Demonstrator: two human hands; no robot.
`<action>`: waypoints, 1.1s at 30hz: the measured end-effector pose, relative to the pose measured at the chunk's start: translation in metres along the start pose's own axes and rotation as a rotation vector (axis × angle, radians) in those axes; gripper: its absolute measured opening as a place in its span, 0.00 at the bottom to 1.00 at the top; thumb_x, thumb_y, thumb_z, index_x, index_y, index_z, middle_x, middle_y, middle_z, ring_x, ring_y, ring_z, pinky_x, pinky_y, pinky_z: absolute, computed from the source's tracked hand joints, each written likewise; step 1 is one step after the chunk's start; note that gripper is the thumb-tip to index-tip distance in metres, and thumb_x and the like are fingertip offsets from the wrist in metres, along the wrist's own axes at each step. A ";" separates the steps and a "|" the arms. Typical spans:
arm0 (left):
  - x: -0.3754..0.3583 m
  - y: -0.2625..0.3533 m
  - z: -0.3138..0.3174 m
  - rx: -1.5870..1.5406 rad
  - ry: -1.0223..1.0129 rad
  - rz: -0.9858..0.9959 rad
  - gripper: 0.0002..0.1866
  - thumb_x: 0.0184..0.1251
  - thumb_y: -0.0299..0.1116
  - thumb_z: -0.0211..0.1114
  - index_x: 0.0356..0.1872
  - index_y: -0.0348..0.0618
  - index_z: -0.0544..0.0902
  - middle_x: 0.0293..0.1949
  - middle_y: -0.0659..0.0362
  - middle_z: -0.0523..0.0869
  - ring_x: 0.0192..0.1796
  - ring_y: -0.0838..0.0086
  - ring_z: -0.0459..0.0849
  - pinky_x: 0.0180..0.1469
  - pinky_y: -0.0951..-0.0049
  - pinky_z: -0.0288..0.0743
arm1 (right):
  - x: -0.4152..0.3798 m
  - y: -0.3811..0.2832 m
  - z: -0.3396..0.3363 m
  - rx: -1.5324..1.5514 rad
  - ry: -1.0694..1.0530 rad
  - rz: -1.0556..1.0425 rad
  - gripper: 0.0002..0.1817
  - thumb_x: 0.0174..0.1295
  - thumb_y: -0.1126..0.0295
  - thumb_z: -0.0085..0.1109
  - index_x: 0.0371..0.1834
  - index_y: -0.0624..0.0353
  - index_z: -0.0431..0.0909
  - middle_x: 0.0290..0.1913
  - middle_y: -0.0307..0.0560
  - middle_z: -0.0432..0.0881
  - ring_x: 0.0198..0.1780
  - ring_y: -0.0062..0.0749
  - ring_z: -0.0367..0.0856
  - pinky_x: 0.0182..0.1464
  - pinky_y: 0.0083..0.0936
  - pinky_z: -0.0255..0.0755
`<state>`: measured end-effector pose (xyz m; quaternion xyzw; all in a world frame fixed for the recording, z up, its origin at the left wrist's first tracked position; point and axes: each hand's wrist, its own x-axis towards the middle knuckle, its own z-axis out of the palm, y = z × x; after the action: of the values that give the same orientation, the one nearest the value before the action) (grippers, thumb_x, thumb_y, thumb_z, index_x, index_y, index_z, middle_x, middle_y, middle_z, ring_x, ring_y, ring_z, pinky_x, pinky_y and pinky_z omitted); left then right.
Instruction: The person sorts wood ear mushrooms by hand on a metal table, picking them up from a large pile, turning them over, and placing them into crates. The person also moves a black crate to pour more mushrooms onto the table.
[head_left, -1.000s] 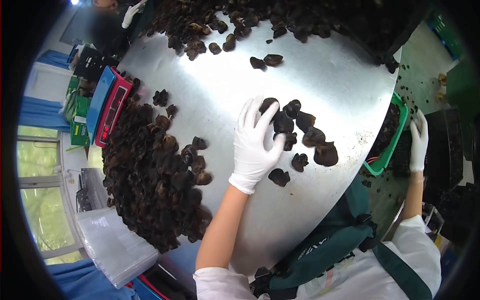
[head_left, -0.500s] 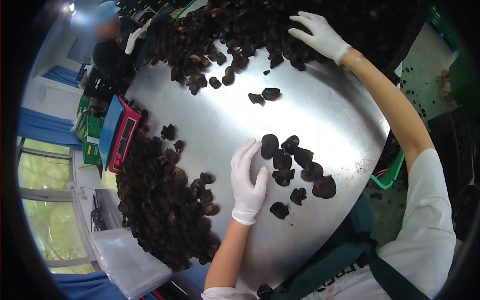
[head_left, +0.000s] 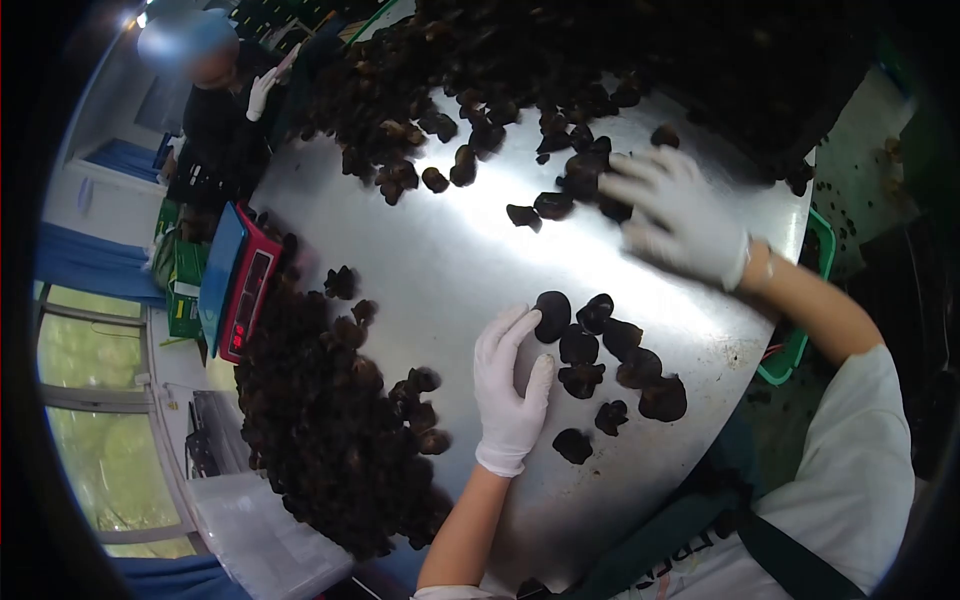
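My left hand [head_left: 512, 395], in a white glove, rests on the metal table [head_left: 430, 260] with its thumb apart from its fingers. Its fingertips are right at the edge of a round dark wood ear mushroom [head_left: 552, 316]. Several more wood ear mushrooms [head_left: 578, 346] lie loosely grouped to the right of this hand. My right hand [head_left: 682, 215], also gloved and blurred by motion, has its fingers spread over the table. Dark mushroom pieces [head_left: 588, 170] lie beside and partly behind its fingertips.
A large mushroom heap [head_left: 540, 50] covers the far side, another heap [head_left: 330, 430] the left side. A red scale [head_left: 248, 290] with a blue top stands at the left edge. A gloved person [head_left: 225, 110] is at the far left. A green basket [head_left: 815, 300] sits below the right edge.
My right hand has come back from the far heap toward me, and dark mushroom pieces now lie by its fingers on the table. My left hand stays by the same round mushroom.
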<state>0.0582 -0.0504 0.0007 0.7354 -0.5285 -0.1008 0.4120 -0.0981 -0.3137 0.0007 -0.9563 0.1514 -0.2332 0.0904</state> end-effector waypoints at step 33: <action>-0.002 0.003 0.006 0.031 0.036 0.001 0.19 0.72 0.36 0.62 0.61 0.42 0.80 0.65 0.50 0.77 0.69 0.56 0.72 0.72 0.60 0.63 | -0.045 0.037 -0.023 -0.056 -0.002 0.093 0.10 0.60 0.67 0.61 0.42 0.58 0.77 0.48 0.52 0.77 0.54 0.50 0.75 0.56 0.41 0.70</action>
<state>0.0521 -0.0519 -0.0012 0.7433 -0.5227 -0.0792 0.4098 -0.1562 -0.3355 -0.0071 -0.9506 0.2019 -0.2235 0.0745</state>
